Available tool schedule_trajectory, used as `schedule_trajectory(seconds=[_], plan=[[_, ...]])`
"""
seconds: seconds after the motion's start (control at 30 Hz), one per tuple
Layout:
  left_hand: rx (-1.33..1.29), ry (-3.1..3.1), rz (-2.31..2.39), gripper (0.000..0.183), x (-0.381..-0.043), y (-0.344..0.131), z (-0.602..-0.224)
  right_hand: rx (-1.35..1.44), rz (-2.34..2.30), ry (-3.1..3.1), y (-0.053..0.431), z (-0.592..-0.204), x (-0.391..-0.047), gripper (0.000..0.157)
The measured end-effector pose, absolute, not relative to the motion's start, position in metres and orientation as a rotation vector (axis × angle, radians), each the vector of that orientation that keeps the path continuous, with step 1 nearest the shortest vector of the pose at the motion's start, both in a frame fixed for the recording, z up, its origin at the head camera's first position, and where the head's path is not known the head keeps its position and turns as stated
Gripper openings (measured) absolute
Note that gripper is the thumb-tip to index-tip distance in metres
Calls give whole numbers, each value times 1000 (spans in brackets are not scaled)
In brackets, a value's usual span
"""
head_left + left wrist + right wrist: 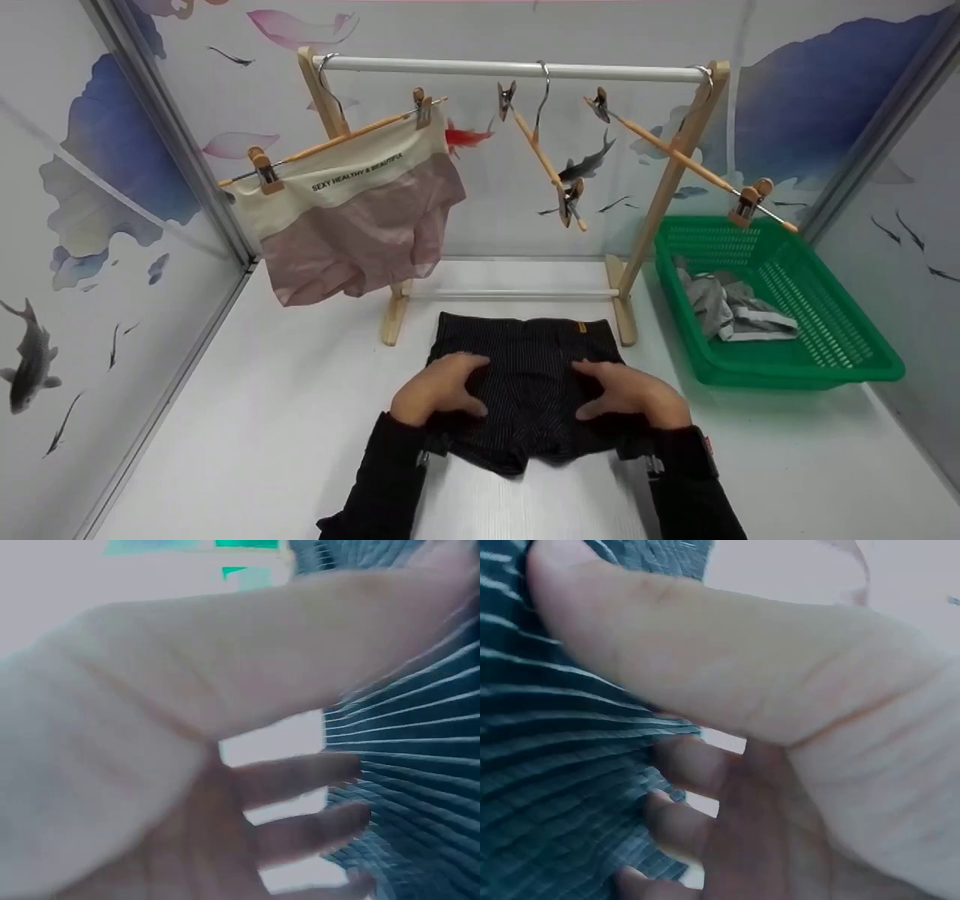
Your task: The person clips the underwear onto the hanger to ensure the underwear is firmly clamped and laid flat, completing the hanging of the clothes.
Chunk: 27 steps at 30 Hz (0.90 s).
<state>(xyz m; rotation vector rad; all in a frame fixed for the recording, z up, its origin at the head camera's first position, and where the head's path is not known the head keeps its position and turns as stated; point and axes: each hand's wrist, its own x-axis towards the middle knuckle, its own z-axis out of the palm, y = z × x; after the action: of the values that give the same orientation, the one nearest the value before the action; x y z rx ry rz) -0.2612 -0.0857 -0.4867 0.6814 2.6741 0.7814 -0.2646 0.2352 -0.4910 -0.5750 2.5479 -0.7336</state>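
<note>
Dark pinstriped shorts (529, 375) lie spread on the white table, waistband toward the rack. My left hand (446, 386) rests at their left side, its thumb extended over the striped cloth. In the left wrist view, the other fingers (300, 778) reach fairly straight to the cloth, with white gaps between them. On the right side, my right hand (626, 394) touches the shorts, thumb out and the other fingers (682, 825) slightly bent against the cloth. A small ridge of fabric runs to the index finger there. Some fingertips are hidden from the head view.
Behind the shorts stands a wooden rack (649, 217) with a white rod (450, 67). Pink-and-cream underwear (360, 217) hangs clipped to its left hanger; two bare hangers (544, 161) hang beside it. A green basket (825, 367) at right holds a grey garment (720, 300).
</note>
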Motion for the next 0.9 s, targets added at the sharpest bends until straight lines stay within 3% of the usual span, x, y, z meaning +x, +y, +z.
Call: schedule_trajectory(seconds=[0.2,0.4,0.73,0.9], plan=[[1169,2777,1120,45,-255,-79,-464,-598,-1016,2814,280,-447,-243,75],[1451,2636,1457,31,-259,-54,-443,-434,-1314,3128,298,-406,-208,74],[1205,2105,1928,34,-294,9,-413,-30,-1873,3112,304,-357,-210,87],[1088,1944,2088,32,-303,40,-396,-52,-2058,3011,301,-343,-224,84]])
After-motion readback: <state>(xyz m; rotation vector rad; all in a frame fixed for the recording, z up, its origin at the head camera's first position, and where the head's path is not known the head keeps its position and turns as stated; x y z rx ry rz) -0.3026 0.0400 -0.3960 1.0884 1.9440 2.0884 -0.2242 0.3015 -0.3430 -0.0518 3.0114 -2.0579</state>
